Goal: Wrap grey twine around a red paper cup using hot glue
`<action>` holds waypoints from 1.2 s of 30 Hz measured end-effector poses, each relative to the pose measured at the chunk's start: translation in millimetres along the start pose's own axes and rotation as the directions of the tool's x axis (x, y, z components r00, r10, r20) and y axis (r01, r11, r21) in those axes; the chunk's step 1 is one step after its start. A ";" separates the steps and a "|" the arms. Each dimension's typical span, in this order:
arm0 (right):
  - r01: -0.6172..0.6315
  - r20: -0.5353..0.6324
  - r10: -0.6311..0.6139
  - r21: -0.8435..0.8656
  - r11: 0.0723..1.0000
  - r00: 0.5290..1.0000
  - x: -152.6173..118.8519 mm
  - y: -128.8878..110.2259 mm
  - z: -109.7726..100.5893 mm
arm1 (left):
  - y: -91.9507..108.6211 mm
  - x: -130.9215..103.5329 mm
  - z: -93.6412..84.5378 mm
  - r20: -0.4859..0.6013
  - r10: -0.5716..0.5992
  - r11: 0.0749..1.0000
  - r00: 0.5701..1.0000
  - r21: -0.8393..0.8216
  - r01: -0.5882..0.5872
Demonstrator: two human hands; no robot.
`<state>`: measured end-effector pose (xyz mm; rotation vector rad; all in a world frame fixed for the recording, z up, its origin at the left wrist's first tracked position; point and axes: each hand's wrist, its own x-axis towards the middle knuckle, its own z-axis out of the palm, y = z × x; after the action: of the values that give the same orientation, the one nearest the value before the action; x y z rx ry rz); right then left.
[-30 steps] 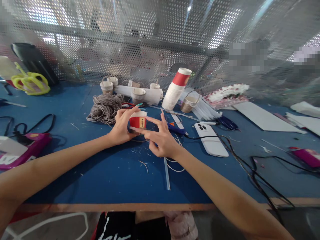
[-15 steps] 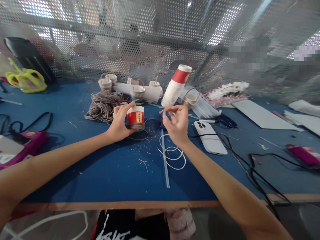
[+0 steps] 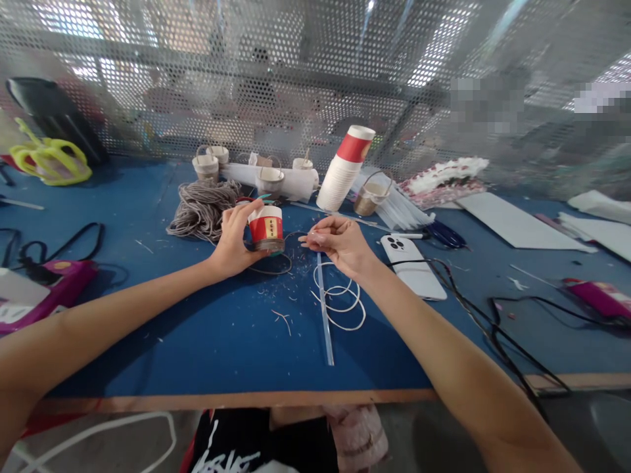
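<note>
- Left hand [image 3: 231, 240] clamps the short red-and-white cup [image 3: 266, 228], held just above the blue worktop [image 3: 197, 328], tilted slightly.
- Right hand [image 3: 340, 243] has fingertips pinched together on a thin strand; I cannot tell which one.
- Risk: the strand may slip from the pinch, or the thin cup wall may crush under a tighter grip.
- Risk: the white cord loops [image 3: 340, 302] beneath the wrist could snag.
- Count: one cup stack [image 3: 344, 172], one cord hank [image 3: 204, 209], one phone [image 3: 413, 266], five small basket cups at the back.
</note>
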<state>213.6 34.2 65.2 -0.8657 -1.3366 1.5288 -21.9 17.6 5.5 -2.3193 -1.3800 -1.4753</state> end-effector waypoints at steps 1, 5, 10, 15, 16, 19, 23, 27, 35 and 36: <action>-0.013 0.022 0.013 -0.005 1.000 1.000 -0.3 0.4 0.3 | -0.1 0.1 -0.4 0.000 -0.004 1.000 1.000 -0.007 0.004; -0.031 0.061 0.031 -0.002 1.000 0.998 1.6 2.5 1.1 | -0.7 0.8 -2.7 0.016 -0.030 0.997 0.999 -0.067 0.031; -0.014 0.051 0.012 0.046 0.999 0.999 0.4 0.4 3.2 | -7.0 -0.4 0.2 0.014 -0.092 0.979 0.996 -0.181 0.093; 0.007 0.042 -0.009 0.054 0.998 0.999 -1.9 1.3 0.8 | -12.6 -2.7 5.3 -0.011 -0.061 0.976 0.998 -0.210 0.058; 0.036 0.013 -0.036 0.043 0.998 0.999 -1.0 2.4 1.0 | -13.0 -3.1 5.8 -0.021 -0.061 0.977 0.998 -0.208 0.056; 0.115 -0.057 -0.114 0.017 0.993 0.992 2.5 6.8 4.0 | -15.1 -3.6 7.3 -0.031 -0.105 0.972 0.994 -0.217 0.096; 0.105 -0.010 -0.105 0.043 0.994 0.994 2.8 13.7 8.3 | -22.7 -1.9 12.1 0.042 -0.209 0.873 0.977 -0.441 0.205; -0.003 0.031 0.000 0.072 0.997 1.000 -0.4 17.6 9.1 | -31.9 2.0 17.1 0.177 -0.360 0.599 0.916 -0.709 0.372; -0.098 0.240 0.072 0.100 0.990 0.968 -4.9 11.8 13.7 | -38.0 5.0 17.6 0.295 -0.436 0.425 0.850 -0.765 0.483; -0.112 0.269 0.084 0.089 0.990 0.960 -5.9 11.8 14.3 | -37.0 5.0 17.4 0.296 -0.436 0.422 0.850 -0.767 0.483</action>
<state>200.4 23.5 55.7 -0.6885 -1.4050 1.8252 -35.4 51.3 -14.2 -2.5050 -1.6779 -2.7872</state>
